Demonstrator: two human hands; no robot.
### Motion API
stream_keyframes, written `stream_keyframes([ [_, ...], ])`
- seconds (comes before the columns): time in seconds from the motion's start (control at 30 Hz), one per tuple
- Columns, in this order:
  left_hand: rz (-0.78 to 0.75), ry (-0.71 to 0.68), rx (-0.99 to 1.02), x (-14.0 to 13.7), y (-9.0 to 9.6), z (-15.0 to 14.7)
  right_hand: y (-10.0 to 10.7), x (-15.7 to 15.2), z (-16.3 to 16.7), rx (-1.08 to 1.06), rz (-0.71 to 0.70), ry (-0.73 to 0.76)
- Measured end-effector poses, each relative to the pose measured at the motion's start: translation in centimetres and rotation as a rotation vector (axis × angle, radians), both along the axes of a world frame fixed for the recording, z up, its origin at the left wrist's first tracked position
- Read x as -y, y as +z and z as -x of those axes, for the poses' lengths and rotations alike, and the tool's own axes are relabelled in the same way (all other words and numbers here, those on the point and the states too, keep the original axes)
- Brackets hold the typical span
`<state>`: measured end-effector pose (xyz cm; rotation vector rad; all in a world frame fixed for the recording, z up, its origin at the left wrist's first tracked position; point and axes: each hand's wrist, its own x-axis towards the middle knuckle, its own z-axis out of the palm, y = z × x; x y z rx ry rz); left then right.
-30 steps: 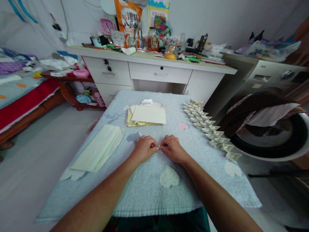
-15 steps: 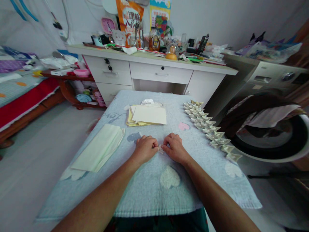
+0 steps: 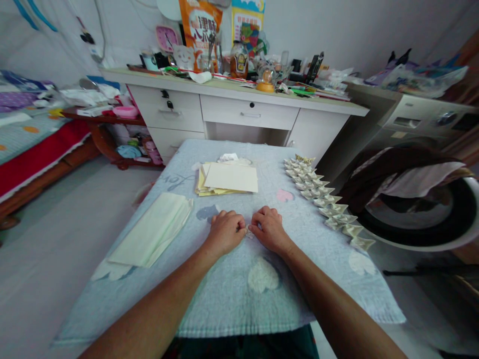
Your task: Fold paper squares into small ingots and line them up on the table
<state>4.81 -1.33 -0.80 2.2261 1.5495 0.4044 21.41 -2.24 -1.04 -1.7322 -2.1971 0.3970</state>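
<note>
At the middle of the cloth-covered table, my left hand (image 3: 227, 231) and my right hand (image 3: 269, 228) are close together with curled fingers. Between their fingertips is a small pale piece of paper (image 3: 249, 233), mostly covered, so its folds cannot be made out. Both hands pinch it from opposite sides, low over the cloth (image 3: 224, 299). Beyond them lies a stack of cream and yellow paper (image 3: 232, 177). A pile of larger pale green sheets (image 3: 155, 230) lies to the left. Folded paper pieces (image 3: 325, 199) with pointed ends stand in a slanting row on the right.
Behind the table stands a white desk (image 3: 250, 110) crowded with a jar (image 3: 239, 61), an orange bag (image 3: 202, 30) and other small items. A washing machine (image 3: 422, 124) with its door open and clothes hanging out is at the right. A bed (image 3: 33, 144) is at the left.
My right hand has shifted very slightly left, closer to the left one. Both hands stay at the small piece of paper; nothing else has visibly moved.
</note>
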Motion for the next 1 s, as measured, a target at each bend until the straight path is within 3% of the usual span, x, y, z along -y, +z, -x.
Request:
stream_keyframes([
  [0.43, -0.020, 0.024, 0.010, -0.1, -0.1, -0.1, 0.3, 0.0, -1.3, -0.117, 0.037, 0.040],
  [1.0, -0.029, 0.004, 0.020, 0.1, -0.3, -0.1, 0.1, 0.1, -0.3, 0.031, 0.013, -0.003],
])
